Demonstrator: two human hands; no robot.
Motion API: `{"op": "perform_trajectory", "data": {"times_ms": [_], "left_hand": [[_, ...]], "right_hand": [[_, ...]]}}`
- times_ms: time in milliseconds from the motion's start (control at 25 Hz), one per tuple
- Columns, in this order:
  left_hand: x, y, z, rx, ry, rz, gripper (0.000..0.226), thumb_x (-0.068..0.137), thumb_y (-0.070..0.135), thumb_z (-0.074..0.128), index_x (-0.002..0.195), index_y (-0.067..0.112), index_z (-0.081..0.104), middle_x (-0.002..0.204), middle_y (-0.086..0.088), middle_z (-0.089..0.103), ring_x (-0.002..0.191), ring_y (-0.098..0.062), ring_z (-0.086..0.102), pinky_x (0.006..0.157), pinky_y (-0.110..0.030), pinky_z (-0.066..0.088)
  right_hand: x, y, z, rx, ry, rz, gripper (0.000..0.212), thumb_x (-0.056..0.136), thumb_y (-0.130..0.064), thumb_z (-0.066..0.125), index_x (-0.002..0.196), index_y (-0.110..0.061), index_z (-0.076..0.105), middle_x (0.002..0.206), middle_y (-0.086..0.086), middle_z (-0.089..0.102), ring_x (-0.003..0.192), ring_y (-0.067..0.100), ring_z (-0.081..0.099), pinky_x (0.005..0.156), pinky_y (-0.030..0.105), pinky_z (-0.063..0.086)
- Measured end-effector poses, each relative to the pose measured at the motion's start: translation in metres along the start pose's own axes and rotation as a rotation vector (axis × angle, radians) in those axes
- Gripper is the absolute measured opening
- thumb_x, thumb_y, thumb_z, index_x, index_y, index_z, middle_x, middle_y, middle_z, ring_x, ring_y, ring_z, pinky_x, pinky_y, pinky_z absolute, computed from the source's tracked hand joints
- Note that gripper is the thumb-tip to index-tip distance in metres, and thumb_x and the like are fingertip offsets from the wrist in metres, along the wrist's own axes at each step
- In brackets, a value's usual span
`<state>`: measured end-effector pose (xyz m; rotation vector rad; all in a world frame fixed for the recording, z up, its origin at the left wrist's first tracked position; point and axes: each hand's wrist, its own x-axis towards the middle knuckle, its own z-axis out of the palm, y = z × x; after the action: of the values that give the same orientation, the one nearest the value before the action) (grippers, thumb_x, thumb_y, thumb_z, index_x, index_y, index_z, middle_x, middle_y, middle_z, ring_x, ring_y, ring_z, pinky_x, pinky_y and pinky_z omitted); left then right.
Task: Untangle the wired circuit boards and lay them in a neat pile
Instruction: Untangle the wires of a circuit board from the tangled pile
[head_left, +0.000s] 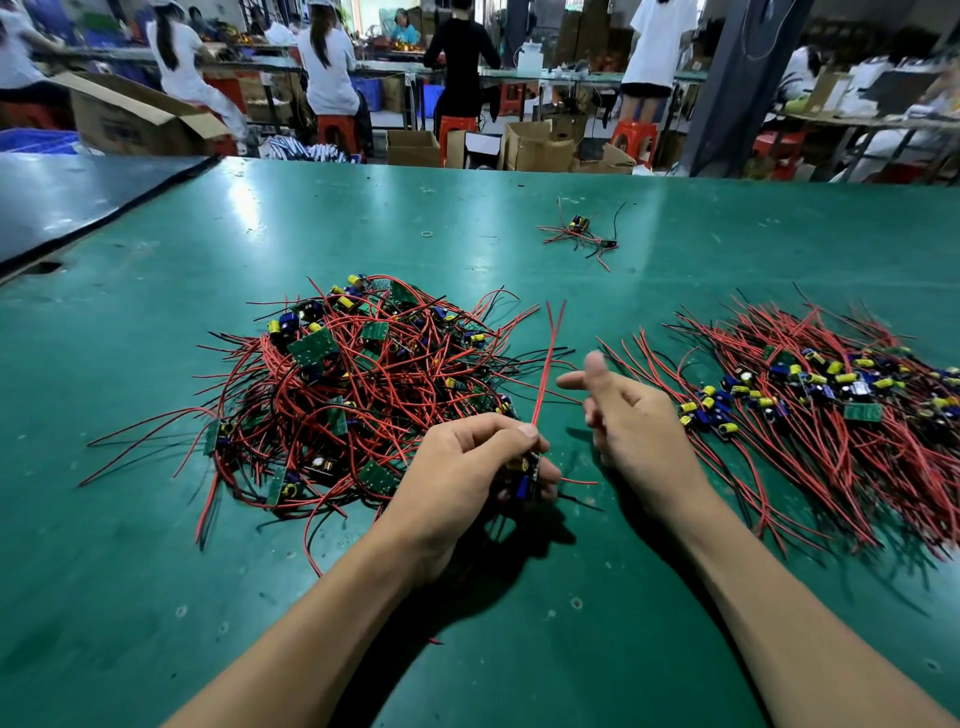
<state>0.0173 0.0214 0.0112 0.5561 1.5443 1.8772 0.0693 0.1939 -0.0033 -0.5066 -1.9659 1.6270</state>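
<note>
Head view: the left hand (467, 462) curls tight around a small circuit board (522, 475), yellow capacitor showing, and its two glossy red wires (544, 369) stand straight up. The right hand (623, 410) hovers slack-fingered, holding nothing. The tangled heap (353, 384) sits left and the combed pile (831, 405) right, on scuffed green matting (156, 571). Board print is too small to read.

Nothing legible shows anywhere. The open cardboard box (124, 122) at the far left carries a dark printed patch, too blurred to read, and the green circuit boards (306, 349) heaped on the bench (467, 218) are too small to make out any print.
</note>
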Motion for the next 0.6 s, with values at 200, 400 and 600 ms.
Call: {"op": "perform_trajectory", "data": {"times_ms": [200, 400, 600], "left_hand": [[0.001, 0.007, -0.002, -0.053, 0.119, 0.137, 0.015, 0.097, 0.018, 0.056, 0.086, 0.014, 0.067, 0.091, -0.018, 0.073, 0.080, -0.026, 0.067, 0.071, -0.035, 0.054], [0.004, 0.007, -0.001, -0.155, 0.202, 0.141, 0.012, 0.099, 0.021, 0.053, 0.089, 0.016, 0.058, 0.099, -0.013, 0.075, 0.077, -0.026, 0.065, 0.065, -0.036, 0.055], [0.005, 0.005, -0.002, -0.261, 0.242, 0.070, 0.012, 0.095, 0.021, 0.059, 0.084, 0.017, 0.060, 0.092, -0.007, 0.073, 0.074, -0.017, 0.066, 0.057, -0.027, 0.054]], "right_hand": [[-0.018, -0.009, 0.011, -0.285, -0.060, -0.386, 0.006, 0.087, -0.028, 0.074, 0.089, -0.027, 0.069, 0.070, -0.014, 0.059, 0.058, 0.006, 0.050, 0.056, 0.015, 0.038], [-0.021, -0.006, 0.010, -0.396, -0.193, -0.405, 0.026, 0.075, -0.036, 0.084, 0.089, -0.027, 0.063, 0.070, -0.015, 0.053, 0.054, 0.007, 0.042, 0.054, 0.019, 0.033], [-0.030, -0.006, 0.020, -0.338, -0.164, -0.400, 0.034, 0.082, -0.062, 0.067, 0.080, -0.029, 0.056, 0.065, -0.022, 0.056, 0.053, 0.002, 0.043, 0.052, 0.011, 0.032]]}}
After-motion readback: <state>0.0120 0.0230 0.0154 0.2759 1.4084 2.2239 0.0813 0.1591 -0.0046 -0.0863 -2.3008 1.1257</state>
